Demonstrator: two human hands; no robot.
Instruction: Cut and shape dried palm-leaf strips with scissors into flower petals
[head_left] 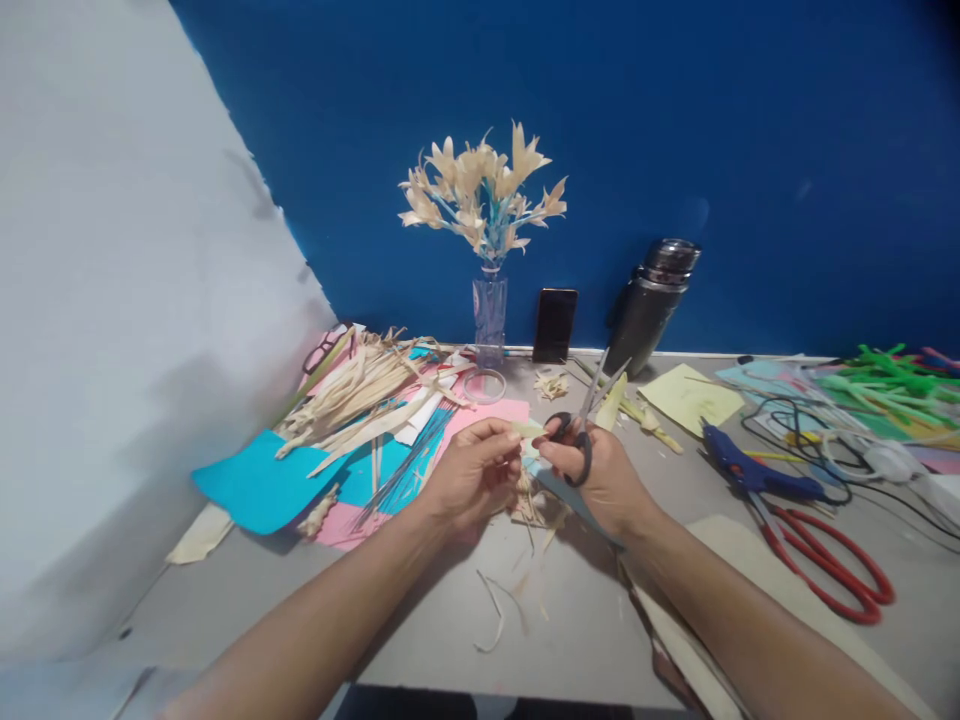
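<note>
Between the thumb and fingers of my left hand (480, 465) is a small pale-green piece of dried husk (529, 431). My right hand (600, 475) is closed on black-handled scissors (589, 400), their blades pointing up and away from me, slightly parted. The right thumb and fingertip are close to the husk piece's other end; whether they pinch it I cannot tell. Husk scraps (529, 510) lie on the table below and between both hands.
Dried husk strips (352, 385) lie on blue paper (262, 480) at left. Behind stand a bottle vase (490, 315) of husk flowers (480, 190), a phone (555, 325) and a flask (652, 305). At right lie a blue glue gun (750, 468), red-handled scissors (825, 565) and cables.
</note>
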